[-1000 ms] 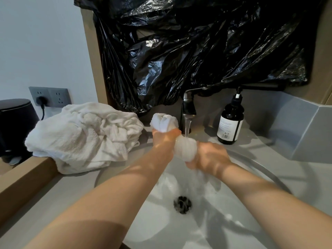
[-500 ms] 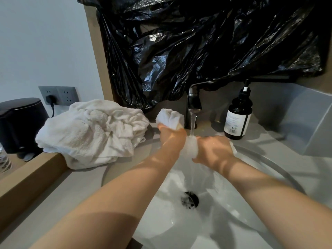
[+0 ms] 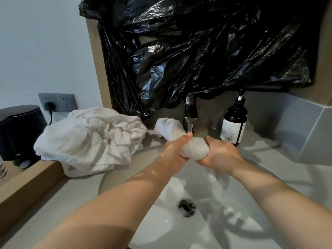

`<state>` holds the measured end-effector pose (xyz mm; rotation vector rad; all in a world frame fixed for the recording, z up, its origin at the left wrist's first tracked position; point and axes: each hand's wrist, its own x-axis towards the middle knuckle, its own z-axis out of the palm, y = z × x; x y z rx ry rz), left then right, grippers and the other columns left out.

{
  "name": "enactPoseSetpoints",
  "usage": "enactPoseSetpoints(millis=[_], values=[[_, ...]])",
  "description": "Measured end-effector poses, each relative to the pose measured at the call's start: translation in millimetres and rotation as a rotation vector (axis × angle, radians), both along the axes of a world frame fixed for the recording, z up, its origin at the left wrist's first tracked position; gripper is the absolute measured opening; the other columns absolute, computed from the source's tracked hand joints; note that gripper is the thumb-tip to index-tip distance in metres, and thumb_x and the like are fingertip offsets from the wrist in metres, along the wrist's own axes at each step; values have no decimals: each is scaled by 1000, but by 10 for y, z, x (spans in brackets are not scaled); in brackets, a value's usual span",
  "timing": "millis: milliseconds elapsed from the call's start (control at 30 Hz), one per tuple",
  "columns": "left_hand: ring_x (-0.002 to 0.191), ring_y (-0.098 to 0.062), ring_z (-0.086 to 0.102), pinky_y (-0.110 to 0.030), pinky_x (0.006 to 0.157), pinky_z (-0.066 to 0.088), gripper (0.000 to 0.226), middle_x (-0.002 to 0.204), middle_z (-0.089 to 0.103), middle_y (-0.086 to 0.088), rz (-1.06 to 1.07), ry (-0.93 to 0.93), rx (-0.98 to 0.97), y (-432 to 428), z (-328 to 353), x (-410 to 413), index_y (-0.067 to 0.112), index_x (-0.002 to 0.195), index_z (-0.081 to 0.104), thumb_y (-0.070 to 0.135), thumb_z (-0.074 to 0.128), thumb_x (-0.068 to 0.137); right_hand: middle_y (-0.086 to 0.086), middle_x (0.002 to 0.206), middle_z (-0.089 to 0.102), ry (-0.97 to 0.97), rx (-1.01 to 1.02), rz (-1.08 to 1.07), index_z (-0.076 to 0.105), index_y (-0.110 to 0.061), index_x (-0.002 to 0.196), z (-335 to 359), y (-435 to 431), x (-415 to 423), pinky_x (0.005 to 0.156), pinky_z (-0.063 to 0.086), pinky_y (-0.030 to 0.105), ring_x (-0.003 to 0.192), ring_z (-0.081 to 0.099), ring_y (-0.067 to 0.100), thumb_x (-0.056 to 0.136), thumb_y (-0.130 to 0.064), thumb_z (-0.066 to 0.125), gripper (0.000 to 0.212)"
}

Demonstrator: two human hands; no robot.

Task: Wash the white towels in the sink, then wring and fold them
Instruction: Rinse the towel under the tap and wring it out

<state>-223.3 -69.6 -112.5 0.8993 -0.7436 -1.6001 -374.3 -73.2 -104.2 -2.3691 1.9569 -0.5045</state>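
A small wet white towel (image 3: pixel 195 148) is twisted into a tight roll above the white sink (image 3: pixel 161 223). My left hand (image 3: pixel 175 152) grips its left part, and one bunched end sticks out behind that hand. My right hand (image 3: pixel 220 155) grips the right part, with a thin tail of cloth hanging below it. The tap (image 3: pixel 190 109) is running just behind the towel. A heap of white towels (image 3: pixel 89 139) lies on the counter to the left.
A dark pump bottle (image 3: pixel 233 126) stands right of the tap. Black plastic sheeting (image 3: pixel 206 51) covers the wall above. A black bin (image 3: pixel 19 132) and a wall socket (image 3: pixel 57 102) with a plug sit at far left. The drain (image 3: pixel 186 206) shows in the basin.
The view has shifted, so everything sits further right in frame. Both hands still grip the twisted towel, my right hand turned so more of the roll bulges between them and a tail hangs below.
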Motion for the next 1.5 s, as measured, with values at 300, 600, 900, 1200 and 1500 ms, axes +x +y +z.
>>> enactPoseSetpoints(millis=[300, 600, 900, 1200, 1500], values=[[99, -25, 68, -40, 91, 53, 29, 95, 71, -12, 123, 334, 76, -8, 319, 238, 0, 112, 64, 12, 66, 86, 10, 86, 61, -1474, 754, 47, 61, -8, 115, 107, -144, -200, 77, 45, 36, 80, 56, 23, 95, -52, 45, 50], [113, -28, 63, -44, 93, 51, 41, 100, 68, -16, 117, 377, 32, -28, 317, 274, 0, 128, 53, 11, 60, 89, 12, 117, 64, -1373, 1170, 213, 68, -17, 115, -318, -45, -118, 82, 50, 43, 108, 55, 34, 83, -74, 36, 73], [77, -23, 63, -37, 73, 52, 9, 82, 63, -10, 80, 215, 48, -57, 217, 281, 0, 97, 60, 6, 56, 92, 3, 88, 74, -1052, 1099, 536, 67, -10, 108, -4, -14, -326, 68, 55, 24, 79, 71, 13, 42, -47, 95, 80], [88, -33, 68, -45, 78, 59, 42, 99, 68, -20, 205, 56, 66, -103, 157, 235, -2, 124, 54, 8, 68, 86, 0, 81, 60, -89, 326, 48, 55, -15, 89, 123, 100, 119, 57, 46, 24, 70, 59, 16, 65, -49, 80, 48], [70, -26, 65, -37, 68, 54, 13, 80, 64, -13, 251, -84, 126, -146, 196, 179, -1, 97, 59, 6, 62, 87, 1, 107, 67, 219, -85, -38, 62, -21, 112, -74, 94, 288, 73, 41, 25, 103, 63, 26, 88, -25, 59, 25]])
